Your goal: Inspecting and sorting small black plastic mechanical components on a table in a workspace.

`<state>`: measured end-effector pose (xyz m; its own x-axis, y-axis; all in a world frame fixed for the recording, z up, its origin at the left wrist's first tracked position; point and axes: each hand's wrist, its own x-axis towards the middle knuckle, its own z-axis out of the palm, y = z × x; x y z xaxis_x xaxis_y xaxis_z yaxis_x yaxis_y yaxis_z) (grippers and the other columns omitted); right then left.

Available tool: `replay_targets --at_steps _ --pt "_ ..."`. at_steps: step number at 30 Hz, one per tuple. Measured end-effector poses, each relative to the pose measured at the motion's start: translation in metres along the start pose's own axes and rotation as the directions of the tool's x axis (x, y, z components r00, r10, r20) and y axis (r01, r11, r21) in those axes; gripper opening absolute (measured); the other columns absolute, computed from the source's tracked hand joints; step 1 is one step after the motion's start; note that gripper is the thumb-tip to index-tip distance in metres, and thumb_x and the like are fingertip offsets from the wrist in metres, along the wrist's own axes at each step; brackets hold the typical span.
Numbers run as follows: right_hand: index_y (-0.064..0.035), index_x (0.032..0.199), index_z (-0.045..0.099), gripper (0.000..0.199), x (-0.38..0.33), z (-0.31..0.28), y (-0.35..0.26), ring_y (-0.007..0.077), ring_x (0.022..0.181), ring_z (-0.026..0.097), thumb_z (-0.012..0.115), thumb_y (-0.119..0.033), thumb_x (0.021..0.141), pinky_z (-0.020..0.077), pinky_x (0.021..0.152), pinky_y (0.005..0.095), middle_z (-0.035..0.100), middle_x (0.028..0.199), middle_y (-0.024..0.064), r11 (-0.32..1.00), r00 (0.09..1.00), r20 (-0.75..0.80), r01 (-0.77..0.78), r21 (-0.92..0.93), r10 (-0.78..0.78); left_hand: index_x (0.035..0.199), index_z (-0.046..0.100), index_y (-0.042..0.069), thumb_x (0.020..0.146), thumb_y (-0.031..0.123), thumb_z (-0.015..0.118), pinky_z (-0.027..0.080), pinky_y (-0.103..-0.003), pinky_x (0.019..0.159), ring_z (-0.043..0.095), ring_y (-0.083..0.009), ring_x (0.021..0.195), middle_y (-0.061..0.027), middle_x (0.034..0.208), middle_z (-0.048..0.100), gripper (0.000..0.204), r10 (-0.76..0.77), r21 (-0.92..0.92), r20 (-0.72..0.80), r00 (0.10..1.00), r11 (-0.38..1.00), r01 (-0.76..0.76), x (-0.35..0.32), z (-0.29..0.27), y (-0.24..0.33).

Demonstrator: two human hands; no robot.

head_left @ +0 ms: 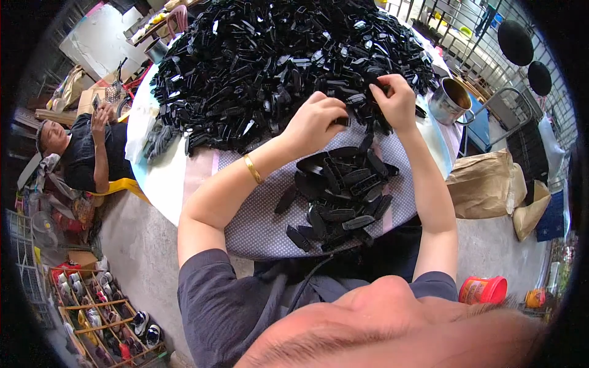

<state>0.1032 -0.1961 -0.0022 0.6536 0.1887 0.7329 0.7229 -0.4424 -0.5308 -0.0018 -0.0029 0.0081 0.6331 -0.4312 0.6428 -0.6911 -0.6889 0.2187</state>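
A round table (161, 184) lies ahead of the person. A big heap of parts (270, 55) fills its far half; a smaller pile (343, 190) sits on a cloth (257, 227) at the near edge. Both hands, left (316, 119) and right (396, 101), meet between the two piles. A metal cup (449, 101) stands right of the heap. Another person (86, 147) sits left of the table.

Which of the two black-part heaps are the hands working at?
The big far heap: left hand and right hand grip pieces at its near edge. The small heap on the dotted cloth lies untouched, nearer the body.
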Motion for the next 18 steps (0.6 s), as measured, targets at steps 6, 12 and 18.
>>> replay_targets --at_steps 6,12,18 --pt "-0.0016 0.116 0.047 0.039 -0.005 -0.013 -0.046 0.0112 0.063 0.057 0.06 -0.004 0.08 0.048 0.053 0.021 0.059 0.086 0.0049 0.437 0.819 0.472 -0.574 0.692 0.327 0.098 0.054 0.0 0.077 0.004 0.066 0.047 -0.021 0.062 0.056 -0.0092 0.069 -0.0051 0.084 0.059 0.025 -0.583 -0.585 0.216 0.783 0.565 0.582 0.002 0.0 0.0" --pt "-0.0021 0.105 0.06 0.024 -0.013 -0.008 -0.047 0.0126 0.075 0.061 0.061 -0.008 0.082 0.0514 0.065 0.0226 0.064 0.089 0.0079 0.249 0.716 0.643 -0.698 0.671 0.273 0.112 0.052 -0.004 0.081 0.001 0.059 0.052 -0.025 0.071 0.061 -0.0139 0.078 -0.0098 0.093 0.061 0.031 -0.603 -0.831 0.379 0.702 0.112 0.545 0.006 0.0 0.007" --pt "-0.0009 0.101 0.062 0.021 -0.016 -0.002 -0.048 0.0096 0.069 0.06 0.061 -0.013 0.084 0.0507 0.061 0.0218 0.065 0.086 0.005 0.495 0.742 0.591 -0.661 0.564 0.317 0.113 0.053 -0.005 0.083 0.002 0.057 0.052 -0.028 0.08 0.062 -0.0153 0.083 -0.0111 0.097 0.061 0.031 -0.597 -0.883 0.317 0.737 0.098 0.459 0.006 0.001 0.007"
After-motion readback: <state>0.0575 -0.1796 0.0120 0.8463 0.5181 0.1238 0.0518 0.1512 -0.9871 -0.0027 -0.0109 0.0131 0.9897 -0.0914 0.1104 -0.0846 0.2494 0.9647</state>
